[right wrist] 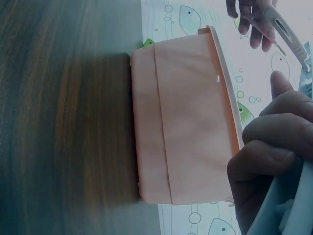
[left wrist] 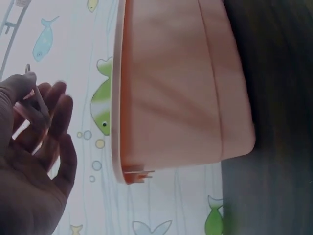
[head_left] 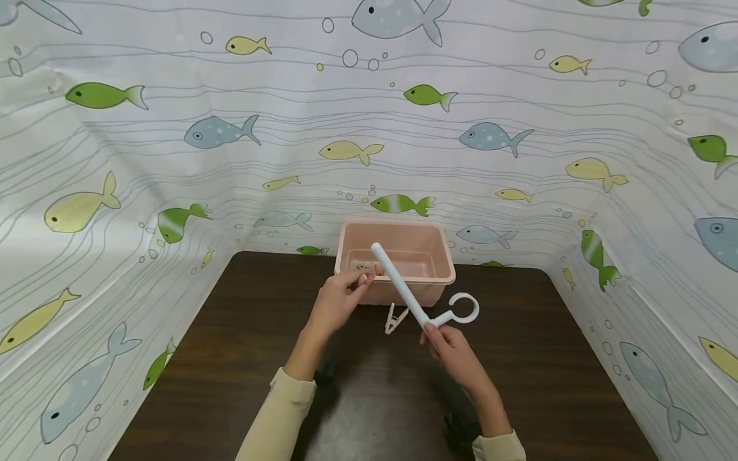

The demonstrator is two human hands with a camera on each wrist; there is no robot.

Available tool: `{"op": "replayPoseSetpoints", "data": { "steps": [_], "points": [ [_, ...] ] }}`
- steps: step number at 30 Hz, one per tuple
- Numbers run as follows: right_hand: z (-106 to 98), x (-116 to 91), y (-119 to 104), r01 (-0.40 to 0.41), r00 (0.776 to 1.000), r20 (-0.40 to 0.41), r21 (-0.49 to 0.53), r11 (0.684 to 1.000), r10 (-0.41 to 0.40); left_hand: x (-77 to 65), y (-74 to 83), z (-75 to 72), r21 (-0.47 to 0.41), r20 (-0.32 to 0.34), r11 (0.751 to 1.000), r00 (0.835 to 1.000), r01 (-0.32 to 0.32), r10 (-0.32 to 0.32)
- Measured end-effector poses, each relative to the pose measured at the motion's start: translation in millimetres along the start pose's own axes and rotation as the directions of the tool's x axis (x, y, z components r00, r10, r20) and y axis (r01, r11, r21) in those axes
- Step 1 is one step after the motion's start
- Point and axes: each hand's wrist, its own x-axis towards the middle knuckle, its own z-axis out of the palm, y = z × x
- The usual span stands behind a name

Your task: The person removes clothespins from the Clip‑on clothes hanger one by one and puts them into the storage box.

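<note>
My right hand (head_left: 452, 355) grips a pale blue-white plastic hanger (head_left: 398, 278) near the base of its open ring hook (head_left: 466, 308). The hanger's long bar slants up and left in front of the pink bin (head_left: 444, 280). A small pale clothespin (head_left: 394, 320) shows just below the bar and seems to hang from it; the joint cannot be made out. My left hand (head_left: 334, 304) is at the bin's front rim, left of the bar. In the left wrist view it pinches a small pale clip (left wrist: 38, 110) between thumb and fingers.
Small colourful items (head_left: 378, 271) lie inside the bin, too small to tell. The bin stands at the back of the dark wooden table (head_left: 259, 333). A fish-patterned sheet (head_left: 288, 96) encloses the back and sides. Dark objects (head_left: 461, 426) show by both wrists.
</note>
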Motion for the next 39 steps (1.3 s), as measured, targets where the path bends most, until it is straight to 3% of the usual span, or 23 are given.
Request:
{"op": "replayPoseSetpoints", "data": {
  "steps": [9, 16, 23, 29, 35, 39],
  "points": [
    [0.4, 2.7, 0.4, 0.003, 1.000, -0.004, -0.002, 1.000, -0.003, 29.1, -1.3, -4.0, 0.091, -0.013, 0.995, 1.000, 0.030, -0.029],
    [0.1, 2.2, 0.5, -0.008, 1.000, 0.003, -0.017, 1.000, 0.008, 41.7, -3.9, 2.1, 0.062, -0.016, 0.998, 1.000, 0.002, -0.001],
    [-1.8, 1.2, 2.9, -0.010, 1.000, 0.006, -0.021, 1.000, 0.011, 53.9, -7.4, 7.2, 0.207, -0.043, 0.978, 0.999, 0.005, 0.004],
    [-2.9, 1.2, 3.8, -0.021, 1.000, -0.012, -0.018, 1.000, 0.020, 62.8, -14.7, 17.3, 0.351, 0.025, 0.936, 1.000, -0.005, -0.004],
    [-5.1, -0.7, 4.4, -0.045, 0.999, -0.027, 0.001, 0.999, 0.045, 61.9, -23.9, 26.6, 0.378, 0.084, 0.926, 0.996, 0.008, -0.043],
    [-9.5, -2.7, 4.1, -0.065, 0.996, -0.063, 0.021, 0.998, 0.066, 59.1, -26.9, 30.4, 0.424, 0.124, 0.905, 0.992, -0.031, -0.025]
  ]
}}
